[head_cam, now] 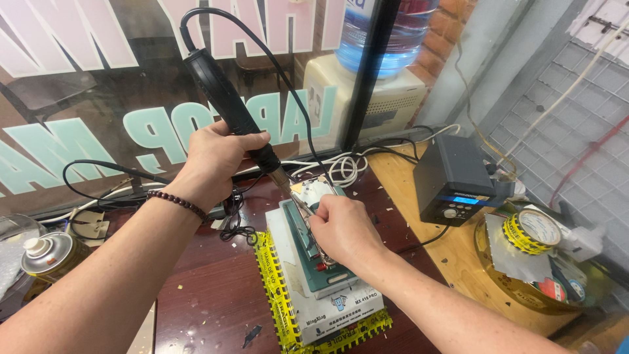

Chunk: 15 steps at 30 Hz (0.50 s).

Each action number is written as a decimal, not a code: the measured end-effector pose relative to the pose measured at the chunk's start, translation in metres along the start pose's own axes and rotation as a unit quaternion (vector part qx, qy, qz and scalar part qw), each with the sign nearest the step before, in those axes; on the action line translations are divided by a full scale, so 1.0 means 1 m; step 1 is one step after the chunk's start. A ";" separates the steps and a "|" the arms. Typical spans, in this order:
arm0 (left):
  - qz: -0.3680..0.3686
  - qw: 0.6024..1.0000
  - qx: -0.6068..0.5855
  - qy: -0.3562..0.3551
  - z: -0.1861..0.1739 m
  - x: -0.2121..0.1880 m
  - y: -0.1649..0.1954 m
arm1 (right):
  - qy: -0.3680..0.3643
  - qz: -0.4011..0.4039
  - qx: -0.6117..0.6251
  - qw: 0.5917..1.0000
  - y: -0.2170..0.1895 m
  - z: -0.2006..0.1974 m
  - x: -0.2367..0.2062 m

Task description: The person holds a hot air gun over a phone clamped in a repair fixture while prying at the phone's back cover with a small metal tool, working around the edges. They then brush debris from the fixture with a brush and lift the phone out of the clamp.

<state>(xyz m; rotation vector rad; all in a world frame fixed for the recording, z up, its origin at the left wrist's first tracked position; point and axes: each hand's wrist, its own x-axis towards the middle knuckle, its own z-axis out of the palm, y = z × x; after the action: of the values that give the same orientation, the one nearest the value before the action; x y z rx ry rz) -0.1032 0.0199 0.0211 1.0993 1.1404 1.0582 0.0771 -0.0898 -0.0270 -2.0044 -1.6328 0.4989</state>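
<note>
heat work on a small circuit board (313, 191) looks to be the step in hand: the board lies on a green-topped holder (327, 262) set on a white box (327, 305), which rests on a patch of yellow-and-black tape (275, 295) toward the middle of the dark red tabletop (203, 301). the left hand (213, 164) is wrapped tight round the black handle of a hot-air tool (226, 98), whose metal nozzle slants down to just above the board's far end; its cord loops up and back toward the window. the right hand (341, 226) is closed, fingers pinched on what seems a thin tool, perhaps tweezers (308, 223), pressed at the board; the tip is too small to make out.

by my judgement the next move calls for a steady nozzle held just off the board and a gentle touch from the right hand, since a slip could shift small parts.

left forearm comes in from the near left corner, wrist raised and bent, a bead bracelet (177, 202) on it. right forearm comes in from the near right corner, lying low.

further out: a dark control unit (452, 180) with a lit blue display near the right edge, a roll of yellow tape (531, 231) beside it, a spray can (49, 252) at the left edge.
</note>
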 end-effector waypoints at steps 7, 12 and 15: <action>0.002 1.000 -0.027 -0.006 -0.011 0.023 -0.004 | 0.010 0.023 0.001 1.000 -0.008 0.016 0.017; 0.007 1.000 -0.030 -0.006 -0.018 0.032 -0.013 | -0.006 0.035 -0.005 0.999 -0.006 0.023 0.027; 0.013 0.999 -0.040 -0.013 -0.020 0.036 -0.017 | 0.008 0.016 -0.005 1.000 -0.004 0.029 0.029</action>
<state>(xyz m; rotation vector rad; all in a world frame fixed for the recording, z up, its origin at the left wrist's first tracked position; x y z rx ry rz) -0.1177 0.0548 -0.0021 1.0632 1.0575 1.0974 0.0640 -0.0561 -0.0468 -2.0396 -1.5989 0.4874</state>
